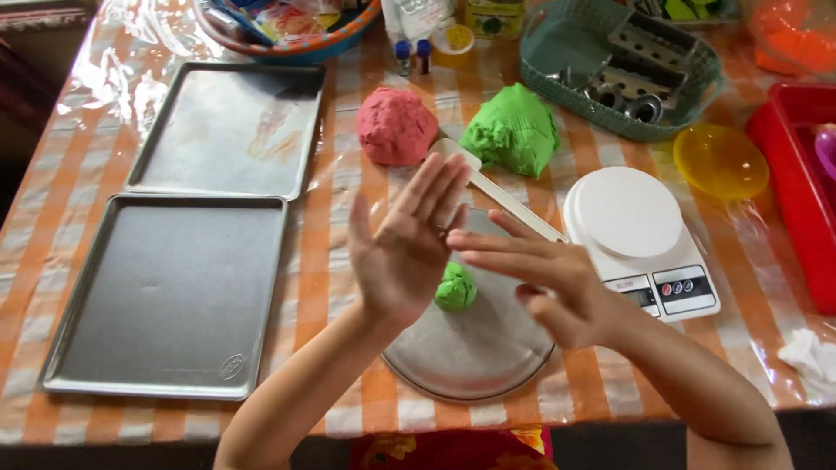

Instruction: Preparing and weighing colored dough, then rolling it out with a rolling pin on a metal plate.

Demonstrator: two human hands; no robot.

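My left hand [405, 244] is raised palm up with fingers spread and holds nothing. My right hand [540, 274] hovers flat beside it, fingertips almost at the left palm, also holding nothing. Below them a small green dough ball [455, 288] rests on a round metal plate [488, 361]. Farther back lie a big red dough lump [396, 126] and a big green dough lump [512, 130]. A cream plastic spatula [514, 202] lies slanted between the lumps and the plate.
Two metal baking trays [165, 296] [231, 130] lie at the left. A white kitchen scale [640, 239] stands to the right, with a yellow bowl [720, 161], a green basket [614, 65] of metal moulds, and a red bin [797, 183] beyond. Small bottles [412, 57] stand at the back.
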